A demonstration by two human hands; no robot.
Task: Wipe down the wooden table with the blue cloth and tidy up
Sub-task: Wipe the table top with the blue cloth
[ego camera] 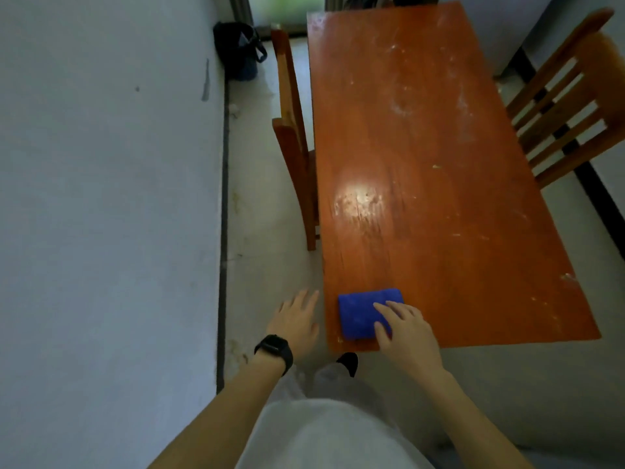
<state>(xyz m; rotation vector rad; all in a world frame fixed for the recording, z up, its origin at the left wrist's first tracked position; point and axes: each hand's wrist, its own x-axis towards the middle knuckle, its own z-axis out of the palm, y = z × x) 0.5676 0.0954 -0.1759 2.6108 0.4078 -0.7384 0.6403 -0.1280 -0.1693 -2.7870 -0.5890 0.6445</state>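
Note:
A folded blue cloth (358, 313) lies at the near left corner of the long wooden table (439, 184), whose top shows pale smears and crumbs. My right hand (404, 328) rests on the cloth's right side, fingers spread and nearly straight, covering part of it. My left hand (297, 319), with a black watch on the wrist, hovers open over the floor just left of the table's corner and touches nothing.
A wooden chair (292, 137) is pushed in along the table's left side, and another slatted chair (568, 99) stands at its right. A dark bag (240, 50) sits by the wall at the far left. A pale wall runs along the left.

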